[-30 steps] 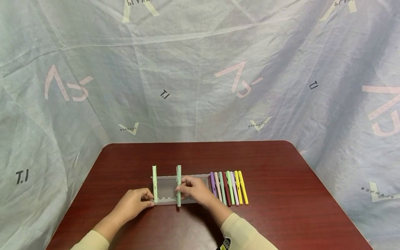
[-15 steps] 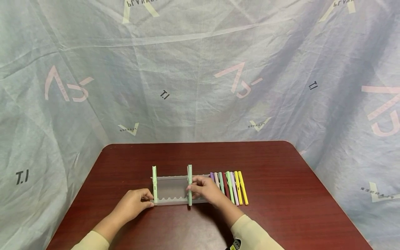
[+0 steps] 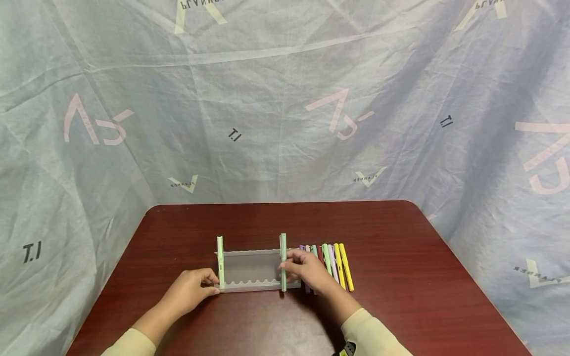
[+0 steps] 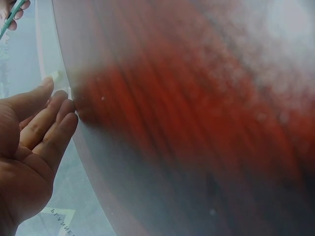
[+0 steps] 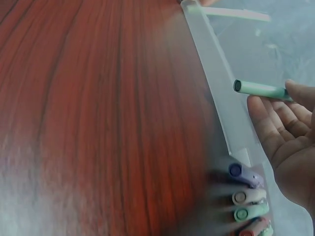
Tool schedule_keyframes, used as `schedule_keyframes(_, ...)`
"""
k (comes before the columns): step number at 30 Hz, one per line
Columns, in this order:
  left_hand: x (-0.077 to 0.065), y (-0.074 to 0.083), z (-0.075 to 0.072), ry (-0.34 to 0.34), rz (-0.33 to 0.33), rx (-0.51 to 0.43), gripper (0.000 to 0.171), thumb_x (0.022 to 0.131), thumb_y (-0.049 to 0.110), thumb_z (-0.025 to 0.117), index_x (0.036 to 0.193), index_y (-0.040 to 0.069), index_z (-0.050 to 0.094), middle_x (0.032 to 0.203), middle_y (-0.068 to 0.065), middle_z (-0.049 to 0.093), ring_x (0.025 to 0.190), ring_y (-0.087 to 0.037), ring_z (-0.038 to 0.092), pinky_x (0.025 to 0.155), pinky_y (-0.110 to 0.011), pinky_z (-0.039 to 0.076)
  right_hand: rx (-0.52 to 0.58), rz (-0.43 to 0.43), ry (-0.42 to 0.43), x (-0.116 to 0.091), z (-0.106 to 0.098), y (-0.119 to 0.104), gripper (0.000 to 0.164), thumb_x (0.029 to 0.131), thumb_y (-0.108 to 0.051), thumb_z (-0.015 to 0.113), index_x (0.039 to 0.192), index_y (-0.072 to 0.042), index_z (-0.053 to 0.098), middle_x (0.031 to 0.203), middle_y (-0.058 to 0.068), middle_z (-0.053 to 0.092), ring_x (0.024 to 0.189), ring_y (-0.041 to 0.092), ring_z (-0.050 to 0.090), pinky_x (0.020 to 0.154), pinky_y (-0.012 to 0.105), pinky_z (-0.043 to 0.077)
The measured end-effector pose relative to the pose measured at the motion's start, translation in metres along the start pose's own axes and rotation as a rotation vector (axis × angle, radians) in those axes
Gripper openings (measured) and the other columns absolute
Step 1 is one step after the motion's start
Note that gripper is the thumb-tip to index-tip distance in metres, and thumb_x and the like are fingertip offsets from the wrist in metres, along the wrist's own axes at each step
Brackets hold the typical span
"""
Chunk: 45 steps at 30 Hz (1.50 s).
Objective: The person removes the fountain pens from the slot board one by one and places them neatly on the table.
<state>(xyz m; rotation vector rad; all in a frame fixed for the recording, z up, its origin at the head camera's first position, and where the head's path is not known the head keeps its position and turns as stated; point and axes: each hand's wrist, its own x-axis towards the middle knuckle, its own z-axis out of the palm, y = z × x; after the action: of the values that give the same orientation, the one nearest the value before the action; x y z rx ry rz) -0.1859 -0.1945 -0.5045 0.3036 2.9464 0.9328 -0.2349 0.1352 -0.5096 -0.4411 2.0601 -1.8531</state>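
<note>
In the head view, a clear plastic pen rack with scalloped long edges lies on the table. Across its left end rests a light green pen. My left hand holds the rack's left front corner between thumb and fingers. A darker, grey-green pen stretches across the rack near its right end, pinched by my right hand between thumb and fingertips. The right wrist view shows that pen's round end above the rack's long wall.
Right of the rack, several pens lie side by side, among them a purple pen, a pale purple pen and two yellow ones. My right forearm partly covers the row. The red-brown table has grey printed cloth hanging behind it.
My right hand has moved rightward along the rack with the grey-green pen, from near its middle to near its right end. The left hand and the light green pen have stayed put.
</note>
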Motion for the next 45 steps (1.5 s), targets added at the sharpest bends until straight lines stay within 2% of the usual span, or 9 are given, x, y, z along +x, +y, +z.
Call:
schedule_keyframes(4,0.0,0.0,0.0,0.0,-0.004,0.001,0.016,0.08,0.02,0.081,0.085,0.026,0.067,0.082,0.016,0.068,0.081,-0.003,0.063,0.073,-0.029,0.052,-0.013,0.005,0.012,-0.004,-0.008,0.001,0.04,0.095,-0.016,0.066,0.12,0.013,0.055,0.106,0.021,0.067,0.085,0.026,0.071,0.077,0.042,0.059)
schedule_keyframes(10,0.001,0.0,0.0,0.005,0.011,0.009,0.016,0.08,0.021,0.081,0.085,0.026,0.067,0.082,0.016,0.069,0.08,-0.003,0.064,0.073,-0.028,0.052,-0.028,-0.002,0.027,-0.009,-0.02,0.002,0.041,0.095,-0.017,0.066,0.12,0.014,0.054,0.108,0.027,0.065,0.084,0.022,0.07,0.076,0.041,0.059)
schedule_keyframes(18,0.001,0.0,0.0,-0.003,-0.001,0.0,0.015,0.08,0.021,0.081,0.085,0.026,0.067,0.082,0.016,0.069,0.08,-0.003,0.063,0.073,-0.029,0.052,-0.031,-0.007,0.032,-0.018,-0.034,0.005,0.04,0.096,-0.015,0.064,0.121,0.014,0.054,0.107,0.025,0.066,0.085,0.025,0.07,0.077,0.044,0.059)
schedule_keyframes(26,0.0,0.0,0.0,-0.001,0.003,0.004,0.016,0.08,0.021,0.081,0.084,0.027,0.067,0.082,0.016,0.068,0.08,-0.003,0.063,0.073,-0.028,0.052,-0.056,0.007,0.088,-0.028,-0.052,0.007,0.039,0.095,-0.017,0.066,0.119,0.01,0.055,0.106,0.021,0.066,0.082,0.021,0.069,0.076,0.045,0.059)
schedule_keyframes(35,0.0,0.001,0.0,-0.001,0.005,0.001,0.015,0.08,0.02,0.081,0.085,0.026,0.067,0.083,0.015,0.069,0.081,-0.004,0.064,0.073,-0.028,0.052,-0.092,-0.004,0.101,-0.037,-0.072,0.01,0.044,0.095,-0.017,0.065,0.124,0.014,0.052,0.11,0.033,0.064,0.085,0.024,0.07,0.077,0.045,0.059)
schedule_keyframes(42,-0.001,0.002,0.0,-0.003,0.004,-0.002,0.015,0.08,0.02,0.081,0.085,0.026,0.067,0.082,0.015,0.069,0.081,-0.004,0.064,0.073,-0.028,0.052,-0.089,0.022,0.141,-0.046,-0.088,0.012,0.045,0.095,-0.02,0.066,0.124,0.012,0.053,0.111,0.033,0.063,0.086,0.036,0.07,0.077,0.045,0.058)
schedule_keyframes(45,-0.001,0.001,0.0,-0.004,0.003,-0.002,0.015,0.08,0.02,0.081,0.085,0.026,0.067,0.082,0.015,0.069,0.081,-0.004,0.064,0.073,-0.028,0.052,-0.07,0.025,0.149,-0.049,-0.095,0.013,0.045,0.097,-0.02,0.064,0.125,0.012,0.051,0.112,0.032,0.063,0.088,0.036,0.069,0.078,0.046,0.058)
